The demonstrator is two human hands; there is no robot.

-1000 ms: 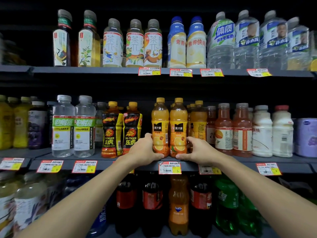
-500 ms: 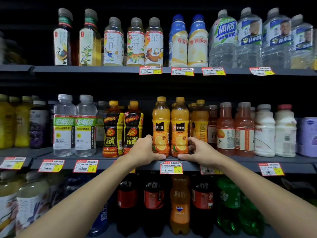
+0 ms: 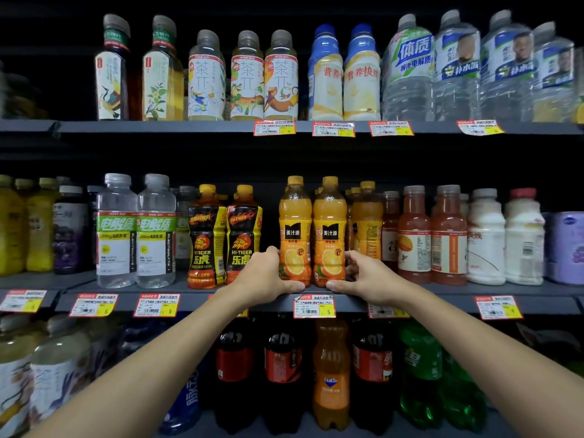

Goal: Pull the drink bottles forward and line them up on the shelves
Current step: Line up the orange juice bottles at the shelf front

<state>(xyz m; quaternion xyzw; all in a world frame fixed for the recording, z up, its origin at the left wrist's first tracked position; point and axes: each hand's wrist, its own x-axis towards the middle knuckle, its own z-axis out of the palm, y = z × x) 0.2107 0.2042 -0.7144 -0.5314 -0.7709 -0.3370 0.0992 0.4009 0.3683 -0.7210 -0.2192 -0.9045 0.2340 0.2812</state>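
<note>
The left hand (image 3: 265,276) curls round the left juice bottle (image 3: 294,229); the right hand (image 3: 368,276) curls round the right juice bottle (image 3: 329,229); bottles upright, between hands.

Along the front edge of the top shelf (image 3: 158,126): two tall tea bottles (image 3: 112,80), three grey-capped tea bottles (image 3: 248,86), two blue-capped milky bottles (image 3: 325,80), four large clear bottles (image 3: 456,71). On its rim, four price tags (image 3: 274,128).

At the front edge of the middle shelf (image 3: 442,295): two clear electrolyte bottles (image 3: 117,235), two Hi-Tiger bottles (image 3: 207,238), two orange juice bottles (image 3: 295,222), two red-orange bottles (image 3: 414,238), two white bottles (image 3: 485,241), one purple can (image 3: 565,248) at the right end.

On the lowest shelf (image 3: 508,428): three dark cola bottles (image 3: 282,365), one Fanta bottle (image 3: 330,374).

Rear rows too hidden to count.
</note>
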